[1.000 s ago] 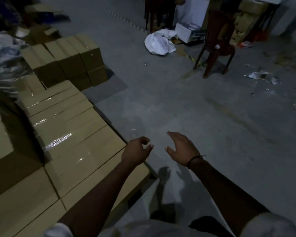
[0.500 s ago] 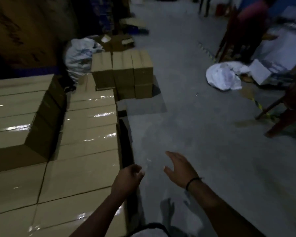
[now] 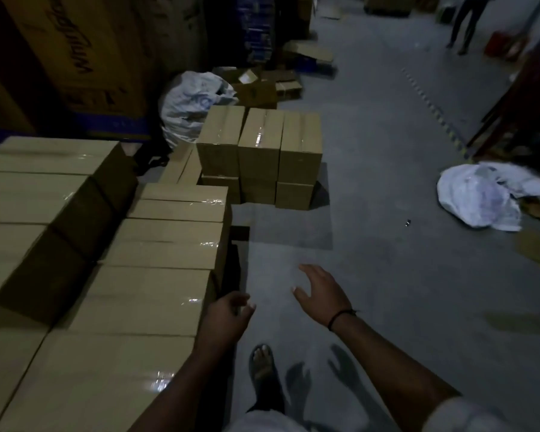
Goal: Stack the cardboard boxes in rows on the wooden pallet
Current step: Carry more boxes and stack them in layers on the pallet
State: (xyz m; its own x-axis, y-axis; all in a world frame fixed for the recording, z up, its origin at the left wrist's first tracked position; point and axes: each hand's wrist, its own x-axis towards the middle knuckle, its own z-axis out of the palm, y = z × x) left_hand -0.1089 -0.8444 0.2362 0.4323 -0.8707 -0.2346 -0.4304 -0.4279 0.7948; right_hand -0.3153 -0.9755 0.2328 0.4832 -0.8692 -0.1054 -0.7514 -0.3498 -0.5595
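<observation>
Still empty, the left hand (image 3: 228,313) hangs loosely curled and the right hand (image 3: 321,294) spread, with the cardboard boxes (image 3: 259,145) ahead now nearer.

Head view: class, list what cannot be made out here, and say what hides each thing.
Wooden pallet: head view, covered by the stacked cardboard boxes.
Print on the tall carton: head view, too dim to read and cut off by the top edge.
Standing person: head view, the top edge leaves only the legs.
White bag: head view, its own plastic hides the contents.
</observation>
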